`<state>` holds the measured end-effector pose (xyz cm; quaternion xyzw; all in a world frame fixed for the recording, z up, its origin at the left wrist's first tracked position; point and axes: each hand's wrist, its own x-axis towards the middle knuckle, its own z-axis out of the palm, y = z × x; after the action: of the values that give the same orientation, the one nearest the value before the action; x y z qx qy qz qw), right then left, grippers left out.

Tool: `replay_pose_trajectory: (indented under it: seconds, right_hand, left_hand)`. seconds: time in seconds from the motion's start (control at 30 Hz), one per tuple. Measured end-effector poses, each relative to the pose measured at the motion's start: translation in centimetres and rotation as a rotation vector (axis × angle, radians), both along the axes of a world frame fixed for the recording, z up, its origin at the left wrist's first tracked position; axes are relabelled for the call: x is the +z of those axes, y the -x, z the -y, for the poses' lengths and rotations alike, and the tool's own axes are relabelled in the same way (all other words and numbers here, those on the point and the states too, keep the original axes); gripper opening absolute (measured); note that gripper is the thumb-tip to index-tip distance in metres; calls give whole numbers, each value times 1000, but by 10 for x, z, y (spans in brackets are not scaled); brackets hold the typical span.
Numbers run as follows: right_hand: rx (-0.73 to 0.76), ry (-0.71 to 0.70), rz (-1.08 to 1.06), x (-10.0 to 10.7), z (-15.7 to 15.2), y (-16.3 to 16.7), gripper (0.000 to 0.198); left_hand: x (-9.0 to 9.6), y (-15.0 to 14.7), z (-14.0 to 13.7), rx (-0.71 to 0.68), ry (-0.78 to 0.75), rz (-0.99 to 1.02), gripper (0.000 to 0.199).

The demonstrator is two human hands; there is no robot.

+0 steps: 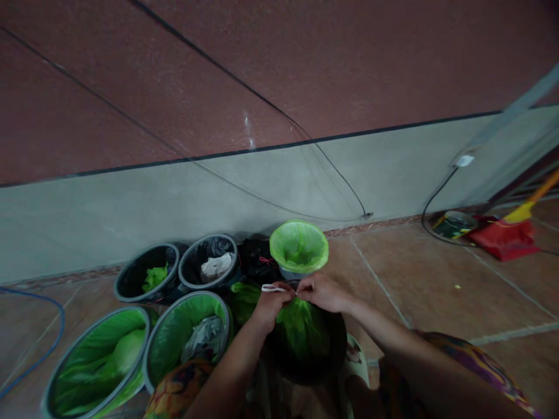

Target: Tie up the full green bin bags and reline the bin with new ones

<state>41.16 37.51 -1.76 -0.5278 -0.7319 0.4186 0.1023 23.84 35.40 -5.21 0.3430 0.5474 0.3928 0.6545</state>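
Observation:
In the head view, a green plastic bag [303, 331] stands gathered at its top inside a dark round bin [334, 355] between my feet. My left hand [275, 305] pinches a white drawstring [271, 287] at the bag's neck, a loop of it sticking out to the left. Close beside it, my right hand [325, 292] is closed too, its fingertips on the same string. Just behind my hands stands a small bin lined with a light green bag [299, 247]. What lies inside the gathered bag is hidden.
To the left, several grey-rimmed bins [100, 361] hold black or green liners, some with crumpled bags. A black tied bag [261, 260] sits by the wall. A red dustpan [504, 237], a tin [455, 224] and a cable lie right; a blue hose [61, 326] lies far left.

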Motion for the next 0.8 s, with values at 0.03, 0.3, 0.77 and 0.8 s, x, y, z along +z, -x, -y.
replay_pose_trajectory:
  seconds: [0.03,0.3,0.77,0.8]
  right_hand:
    - [28,8,9,-1,0,-1,21]
    - [84,7,158,-5,0,-1,24]
    - [-45,198,-57,-16,-2,11,25]
    - [-69,230,-90,-16,-2,11,23]
  left_hand:
    - [-2,0,0,8,-23,-12,18]
    - [-10,-2,-4,-61,-193,-195,8]
    - [-16,-12,7,-57,-464,-422,7]
    - [-15,-11,7,-53,-451,-433,5]
